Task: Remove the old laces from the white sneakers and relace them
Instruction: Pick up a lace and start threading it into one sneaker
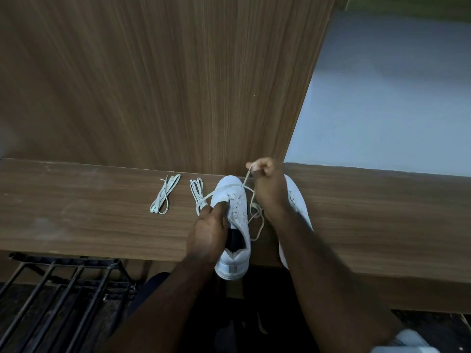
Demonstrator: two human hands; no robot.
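Two white sneakers (233,212) sit at my table's (102,212) near edge; my left hand (210,229) grips one, my right hand (266,184) pinches its lace (246,180) taut above.

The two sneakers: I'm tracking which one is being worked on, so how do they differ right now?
The left sneaker lies in full view, gripped by the left hand, with a lace running from it up to the right hand, which pinches it. The right sneaker is mostly hidden behind the right arm, and neither hand holds it. Both are white and lie on the wooden bench, toes pointing away.
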